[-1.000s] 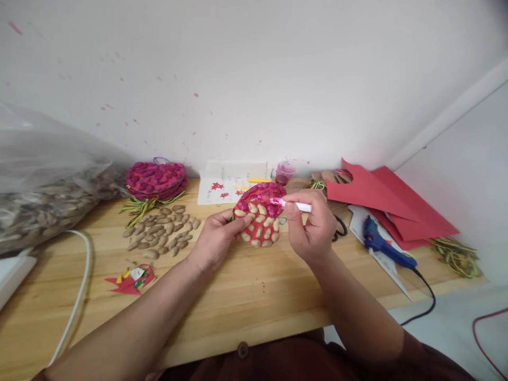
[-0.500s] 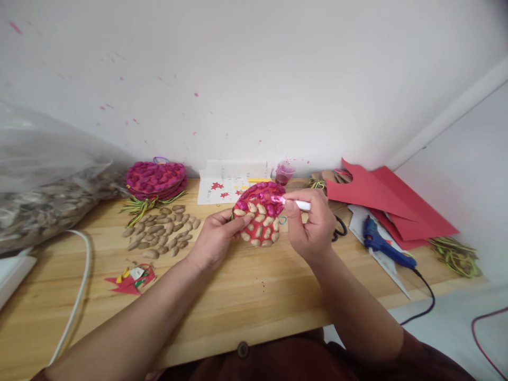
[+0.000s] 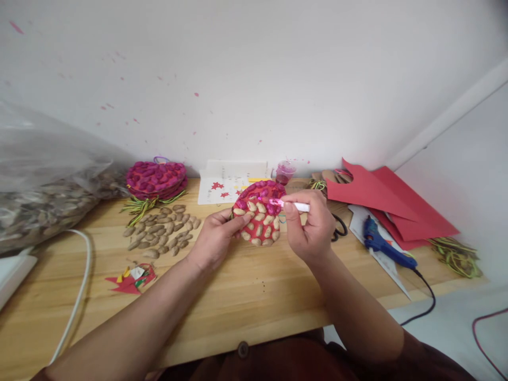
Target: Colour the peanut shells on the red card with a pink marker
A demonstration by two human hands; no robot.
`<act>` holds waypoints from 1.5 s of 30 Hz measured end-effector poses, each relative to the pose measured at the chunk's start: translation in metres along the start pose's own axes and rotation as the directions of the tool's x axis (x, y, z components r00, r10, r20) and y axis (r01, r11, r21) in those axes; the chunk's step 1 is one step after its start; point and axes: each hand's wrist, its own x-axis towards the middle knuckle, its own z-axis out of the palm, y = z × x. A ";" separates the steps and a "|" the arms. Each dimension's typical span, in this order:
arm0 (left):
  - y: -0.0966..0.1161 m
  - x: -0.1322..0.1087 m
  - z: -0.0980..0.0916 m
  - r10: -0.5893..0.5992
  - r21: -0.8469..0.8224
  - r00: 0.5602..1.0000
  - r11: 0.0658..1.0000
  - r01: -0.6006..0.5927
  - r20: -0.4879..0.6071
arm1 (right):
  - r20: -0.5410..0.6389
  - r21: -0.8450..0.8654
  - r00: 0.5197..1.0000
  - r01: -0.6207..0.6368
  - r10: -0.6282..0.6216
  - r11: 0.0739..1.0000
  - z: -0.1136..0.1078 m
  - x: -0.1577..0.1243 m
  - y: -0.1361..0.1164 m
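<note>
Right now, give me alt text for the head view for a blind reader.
A left hand holds a red disc studded with pale shells while the right hand touches a white pink-tipped pen to its upper shells, some pink. On the wooden table lie loose shells and a stack of pink discs at left, a blue glue gun and red paper at right.

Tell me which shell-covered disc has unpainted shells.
The disc in the left hand, under the right hand's brush: most shells are bare tan; the stacked discs by the wall are all pink.

red disc (image 3: 260,222) with tan shells, white brush (image 3: 291,205), blue glue gun (image 3: 383,244)
</note>
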 end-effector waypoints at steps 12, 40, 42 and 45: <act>0.001 0.000 0.002 -0.022 -0.030 1.000 0.999 0.022 -0.007 | -0.001 -0.011 1.000 0.009 -0.009 1.000 0.000 0.000 -0.001; 0.001 -0.002 0.003 -0.011 0.009 1.000 1.000 0.011 0.011 | 0.065 -0.006 0.996 0.066 -0.066 0.998 0.002 0.000 -0.006; 0.001 -0.002 0.003 -0.013 0.008 1.000 1.000 0.013 0.018 | 0.067 -0.014 0.996 0.063 -0.062 0.998 0.003 0.000 -0.006; 0.002 -0.002 0.004 -0.011 0.009 1.000 1.000 0.011 0.009 | 0.071 -0.035 0.996 0.057 -0.054 0.998 0.002 -0.001 -0.006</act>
